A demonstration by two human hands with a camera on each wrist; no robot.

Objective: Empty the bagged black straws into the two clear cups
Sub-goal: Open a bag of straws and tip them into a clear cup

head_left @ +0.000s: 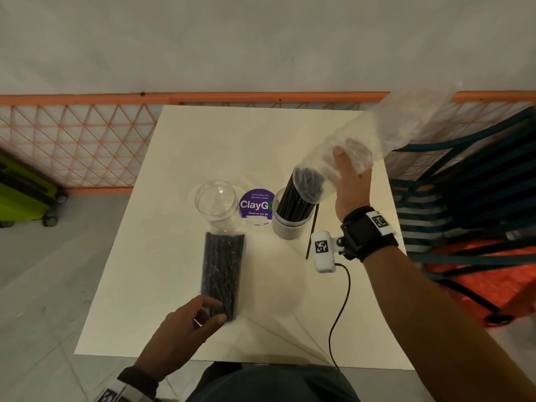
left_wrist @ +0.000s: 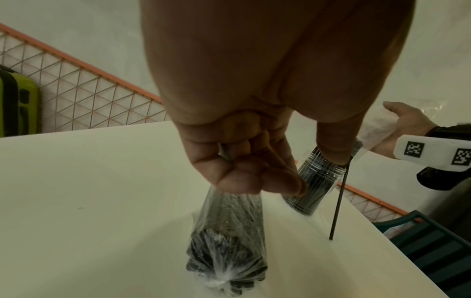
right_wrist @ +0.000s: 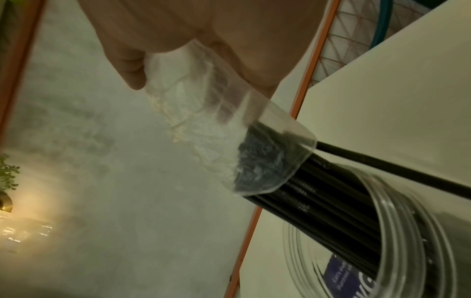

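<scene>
My right hand (head_left: 349,181) grips a clear plastic bag (head_left: 385,132) over black straws (head_left: 295,203) standing in the right clear cup (head_left: 290,224). My left hand (head_left: 191,323) pinches the full straw bag (head_left: 222,274) lying on the desk (head_left: 145,285) before the empty cup (head_left: 215,203).

2 cups (head_left: 215,202) flank the sticker (head_left: 256,205); bare table (head_left: 139,285) left.

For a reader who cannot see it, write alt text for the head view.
A person's right hand lifts a clear bag off black straws standing in the right clear cup; the left hand grips a full straw bag lying before the empty left cup on a white table.
</scene>
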